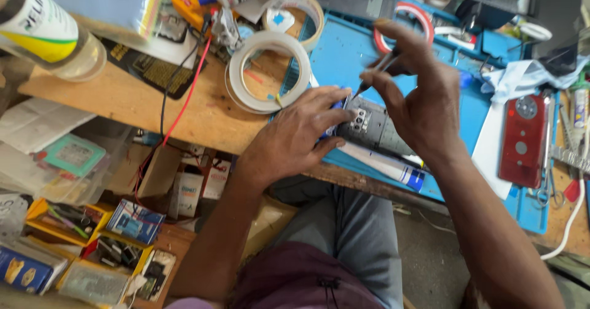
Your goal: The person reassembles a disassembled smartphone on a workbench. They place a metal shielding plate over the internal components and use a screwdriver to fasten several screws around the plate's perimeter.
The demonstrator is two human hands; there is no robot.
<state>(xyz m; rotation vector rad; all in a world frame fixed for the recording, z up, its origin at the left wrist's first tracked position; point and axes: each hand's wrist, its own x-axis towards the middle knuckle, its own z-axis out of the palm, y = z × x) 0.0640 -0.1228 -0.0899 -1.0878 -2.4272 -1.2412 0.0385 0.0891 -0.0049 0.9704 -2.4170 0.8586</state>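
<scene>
We see the left hand point(301, 134) lying flat on the near edge of a blue work mat point(335, 57), fingers spread only a little, its fingertips pressing on the end of a small grey device point(372, 128) to steady it. The device rests on the mat, just above a white tube point(384, 164) that lies along the edge of the wooden bench point(153, 109). The right hand point(418, 91) hovers above the device, thumb and fingers pinched narrow around thin tweezers point(376, 72) whose tip points down at the device's exposed end, close to the left fingertips. A large roll of clear tape point(268, 72) sits just left of the mat, and a red phone back point(523, 140) lies well to the right on the mat.
</scene>
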